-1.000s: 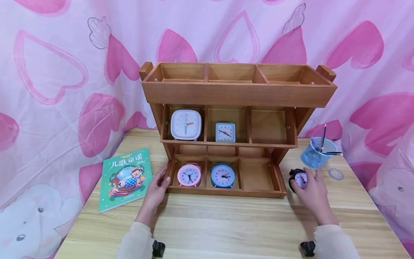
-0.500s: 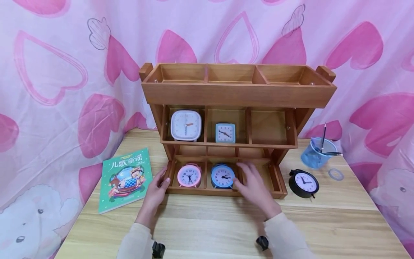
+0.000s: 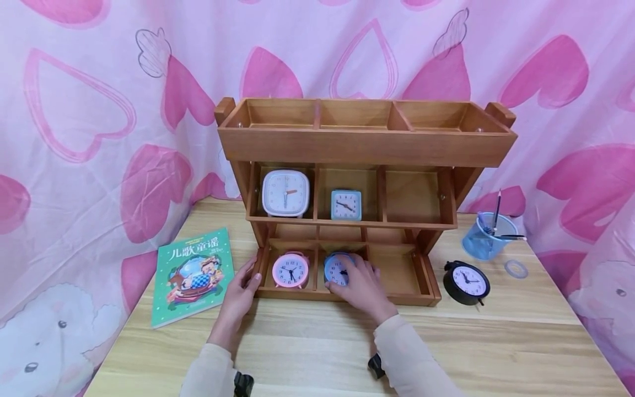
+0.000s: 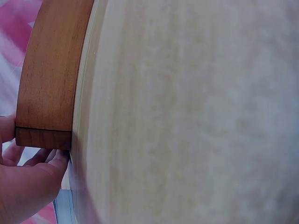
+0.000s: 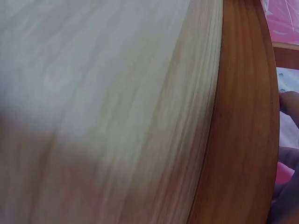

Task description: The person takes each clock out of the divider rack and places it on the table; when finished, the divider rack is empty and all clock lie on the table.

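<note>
My left hand (image 3: pixel 240 289) holds the lower left end of the brown wooden shelf (image 3: pixel 347 148), thumb and fingers at its corner. In the left wrist view, the left fingers (image 4: pixel 56 161) lie against the end of the front board (image 4: pixel 51 70). My right hand (image 3: pixel 361 284) grips the blue alarm clock (image 3: pixel 333 269) in the bottom middle compartment, covering the right part of its dial. The right wrist view shows only a few fingers (image 5: pixel 289 105) behind the front board (image 5: pixel 245 116). A pink alarm clock (image 3: pixel 290 270) stands in the bottom left compartment.
A white clock (image 3: pixel 285 193) and a small teal clock (image 3: pixel 346 205) occupy the middle tier. Right of the shelf lie a black alarm clock (image 3: pixel 466 282), a blue mesh pen cup (image 3: pixel 483 242) and a ring (image 3: pixel 516 268). A green book (image 3: pixel 193 275) lies at left.
My right hand has left the black alarm clock, moved left across the bottom tier and taken hold of the blue alarm clock. The left hand has stayed at the shelf's end.
</note>
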Tool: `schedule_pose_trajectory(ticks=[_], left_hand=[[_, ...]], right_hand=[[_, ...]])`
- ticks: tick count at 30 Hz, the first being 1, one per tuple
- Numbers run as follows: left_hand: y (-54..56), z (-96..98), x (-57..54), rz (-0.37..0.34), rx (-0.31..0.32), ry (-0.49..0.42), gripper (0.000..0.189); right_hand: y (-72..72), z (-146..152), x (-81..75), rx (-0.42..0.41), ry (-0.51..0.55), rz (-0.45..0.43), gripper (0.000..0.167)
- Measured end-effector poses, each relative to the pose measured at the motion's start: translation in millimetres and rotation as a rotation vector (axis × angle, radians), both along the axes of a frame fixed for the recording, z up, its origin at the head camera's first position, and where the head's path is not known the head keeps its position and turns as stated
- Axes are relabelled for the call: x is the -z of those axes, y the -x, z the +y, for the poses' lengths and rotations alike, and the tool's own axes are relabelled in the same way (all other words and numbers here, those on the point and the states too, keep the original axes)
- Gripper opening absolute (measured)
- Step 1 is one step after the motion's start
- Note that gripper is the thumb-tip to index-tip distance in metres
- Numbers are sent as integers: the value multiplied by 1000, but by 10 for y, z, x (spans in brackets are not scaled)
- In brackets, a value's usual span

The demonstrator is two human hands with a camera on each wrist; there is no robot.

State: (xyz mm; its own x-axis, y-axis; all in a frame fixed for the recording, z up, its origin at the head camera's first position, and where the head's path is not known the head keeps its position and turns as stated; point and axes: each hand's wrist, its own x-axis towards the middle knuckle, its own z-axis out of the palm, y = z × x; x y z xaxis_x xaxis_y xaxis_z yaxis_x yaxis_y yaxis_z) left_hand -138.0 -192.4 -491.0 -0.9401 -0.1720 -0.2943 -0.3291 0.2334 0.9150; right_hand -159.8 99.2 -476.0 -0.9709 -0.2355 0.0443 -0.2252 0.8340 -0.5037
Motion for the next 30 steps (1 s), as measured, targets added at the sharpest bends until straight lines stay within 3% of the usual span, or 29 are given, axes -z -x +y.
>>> schedule_pose_trajectory(ticks=[21, 25, 30], left_hand=[[1, 3, 25, -6, -8, -24, 52], [5, 2, 33, 1, -7, -30, 51], [9, 3, 33, -1, -10, -34, 51]], right_hand=[[20, -57, 28, 71, 8, 86, 59], [-9, -43, -85, 65, 61, 150, 57], [-74, 79, -358, 73, 156, 229, 56]])
